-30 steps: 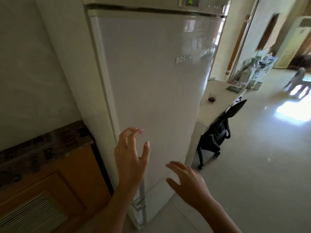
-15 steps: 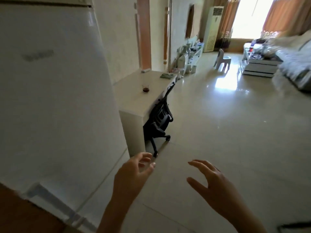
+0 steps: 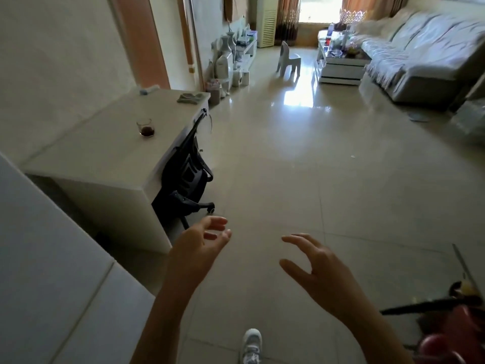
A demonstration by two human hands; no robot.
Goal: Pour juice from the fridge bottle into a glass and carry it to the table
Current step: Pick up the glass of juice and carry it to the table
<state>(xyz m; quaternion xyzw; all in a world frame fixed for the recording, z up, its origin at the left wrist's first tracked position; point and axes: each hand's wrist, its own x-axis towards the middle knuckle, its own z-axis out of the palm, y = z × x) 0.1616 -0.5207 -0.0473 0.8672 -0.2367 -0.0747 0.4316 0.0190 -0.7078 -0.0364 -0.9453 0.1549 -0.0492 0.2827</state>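
The left hand hangs in the air with nothing in it, palm turned inward, fingers loosely spread and a little bent. The right hand is beside it, apart from it, also holding nothing, its thumb and fingers parted wide and gently curved. Both forearms reach up from the bottom edge of the view over the pale tiled floor.

The glass stands upright well ahead of the left hand and to its left, on the white table. It has a low layer of dark liquid at the bottom, and neither hand is near it. No bottle shows in this view. The white fridge fills the corner to the left of the left hand, its door shut as far as can be seen.

Between the left hand and the table, a black office chair is tucked against the table's edge, just ahead of the fingertips. On the far end of the table lies 1 small greyish bundle, too blurred to name. Below the hands, 1 white shoe rests on the floor. To the right of the right hand, at the frame's edge, sit some red and dark objects that cannot be made out. Far ahead are a small white chair, a low coffee table and a covered sofa.
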